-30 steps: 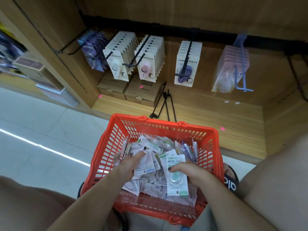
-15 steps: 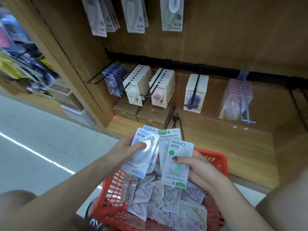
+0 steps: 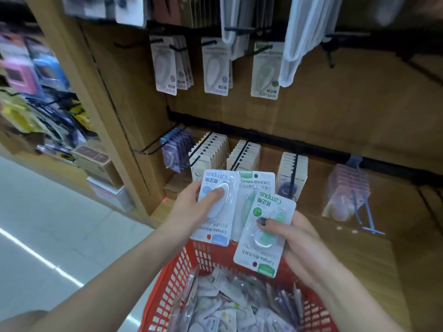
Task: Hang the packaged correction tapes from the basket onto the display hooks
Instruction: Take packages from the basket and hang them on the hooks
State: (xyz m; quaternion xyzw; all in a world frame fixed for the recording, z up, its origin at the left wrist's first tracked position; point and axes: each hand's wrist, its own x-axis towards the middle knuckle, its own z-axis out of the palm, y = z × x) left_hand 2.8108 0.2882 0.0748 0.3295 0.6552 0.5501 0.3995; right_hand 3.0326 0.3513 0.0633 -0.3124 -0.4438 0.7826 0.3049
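Wooden display unit (image 3: pixel 347 121), back panel tan, with black rails (image 3: pixel 275 140) across it. Upright wooden side post (image 3: pixel 96 111) at its left edge. Pale tiled floor (image 3: pixel 48 224) left, crossed by a bright reflected light streak (image 3: pixel 36 255). Neighbouring shelving (image 3: pixel 36 92) blurred, colourful stock.

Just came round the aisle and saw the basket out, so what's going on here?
A person is restocking correction tapes. The left hand holds a blue-labelled pack, with a green pack fanned behind it; the right hand pinches another green-labelled pack. All three are raised above the red basket, which holds many more packs. None of the held packs is on a hook yet; matching packs already hang on the upper display hooks.
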